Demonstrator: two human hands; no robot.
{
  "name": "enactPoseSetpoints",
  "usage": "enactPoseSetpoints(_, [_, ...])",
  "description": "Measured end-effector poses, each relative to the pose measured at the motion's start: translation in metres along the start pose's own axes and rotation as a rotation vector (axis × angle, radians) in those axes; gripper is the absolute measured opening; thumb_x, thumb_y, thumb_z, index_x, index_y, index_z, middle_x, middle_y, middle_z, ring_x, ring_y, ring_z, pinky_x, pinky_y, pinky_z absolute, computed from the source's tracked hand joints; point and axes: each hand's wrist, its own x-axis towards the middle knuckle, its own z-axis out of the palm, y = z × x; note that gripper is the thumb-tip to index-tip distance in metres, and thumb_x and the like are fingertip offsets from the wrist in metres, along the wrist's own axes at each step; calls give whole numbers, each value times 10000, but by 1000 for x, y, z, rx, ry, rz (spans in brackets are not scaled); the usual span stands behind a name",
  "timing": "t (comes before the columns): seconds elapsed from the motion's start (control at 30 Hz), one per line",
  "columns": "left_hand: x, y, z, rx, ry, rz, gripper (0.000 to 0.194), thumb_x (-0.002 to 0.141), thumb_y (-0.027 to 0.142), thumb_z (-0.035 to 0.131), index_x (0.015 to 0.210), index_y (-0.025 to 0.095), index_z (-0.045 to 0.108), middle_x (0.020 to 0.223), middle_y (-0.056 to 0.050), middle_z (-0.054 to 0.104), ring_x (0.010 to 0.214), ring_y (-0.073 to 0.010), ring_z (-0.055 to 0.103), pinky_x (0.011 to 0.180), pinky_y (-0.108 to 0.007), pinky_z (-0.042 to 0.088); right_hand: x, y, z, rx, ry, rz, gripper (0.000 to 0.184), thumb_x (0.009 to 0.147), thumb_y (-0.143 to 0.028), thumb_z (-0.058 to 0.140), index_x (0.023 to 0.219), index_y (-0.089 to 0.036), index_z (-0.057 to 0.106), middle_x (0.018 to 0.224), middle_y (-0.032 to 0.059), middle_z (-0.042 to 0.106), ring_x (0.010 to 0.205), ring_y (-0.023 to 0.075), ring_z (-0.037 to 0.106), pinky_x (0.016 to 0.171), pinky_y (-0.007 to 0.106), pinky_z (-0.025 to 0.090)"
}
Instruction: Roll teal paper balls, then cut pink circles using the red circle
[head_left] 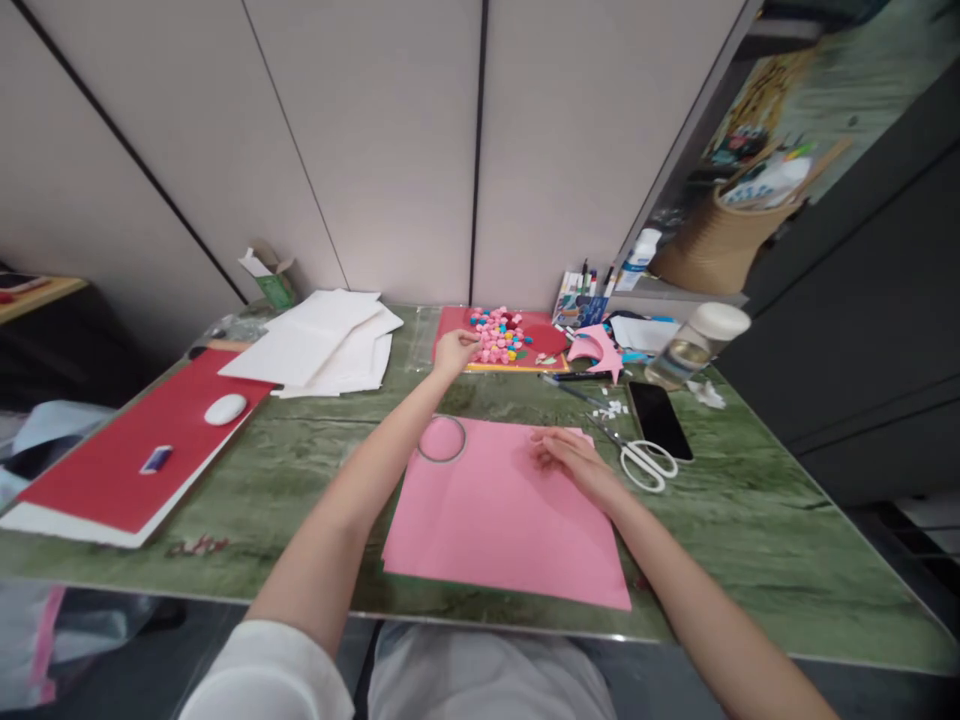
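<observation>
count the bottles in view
2. The clear bottle with a white lid is behind the phone, to the right of the right hand; the white bottle with a blue label is beside the basket. Others may be hidden.

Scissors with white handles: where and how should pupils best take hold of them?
Probably by the white handle loops, from the near right side: the scissors lie flat, loops towards that side, blades pointing away to the far left.
</observation>
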Motion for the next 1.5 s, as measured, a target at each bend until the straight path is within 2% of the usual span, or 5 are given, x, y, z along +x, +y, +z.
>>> enactPoseSetpoints(0.43, [32, 13, -23, 352, -57, -2, 118, 634, 227, 641, 695, 144, 584, 645, 16, 570, 599, -88, 442, 606, -209, 320, 3, -20, -4, -58, -59, 27, 239, 784, -426, 510, 910, -232, 569, 800, 32, 607, 697, 164, 581, 629, 306, 441])
enactPoseSetpoints(0.73, [-144, 52, -38, 763, -623, 5, 157, 617, 297, 609, 753, 219, 609, 751, -3, 594, 692, -172, 522, 608, -258, 357, 0, -24, -7, -66, -105, 29, 184, 786, -393, 515, 905, -258, 552, 775, 18, 570, 722, 167, 562, 643, 301, 429])
enactPoseSetpoints(0.87, [-181, 47, -26, 1020, -603, 33, 257, 770, 145, 365, 925, 204, 562, 923, -71, 567, 898, -207, 510, 795, -330, 362, -4, -26, -2, -156, -104, 7, 175, 793, -390, 507, 900, -259, 551, 740, 15, 563, 706, 174, 552, 659, 313, 430])
enactPoseSetpoints(1.23, [-159, 35, -27, 1070, -415, 102, 197, 763, 120, 381, 892, 184, 516, 865, -66, 565, 853, -205, 512, 768, -339, 385, -15, -36, 10, -262, -155, -6, 189, 825, -378, 458, 916, -233, 539, 762, 3, 537, 721, 146, 530, 657, 253, 410])
enactPoseSetpoints(1.5, [-23, 30, -62, 1095, -45, 261, 221, 782, 135, 430, 978, 102, 527, 898, -76, 529, 893, -185, 461, 841, -320, 339, -20, -41, 15, -337, -189, -24, 214, 846, -378, 434, 906, -194, 527, 744, -9, 515, 703, 112, 496, 663, 211, 376])
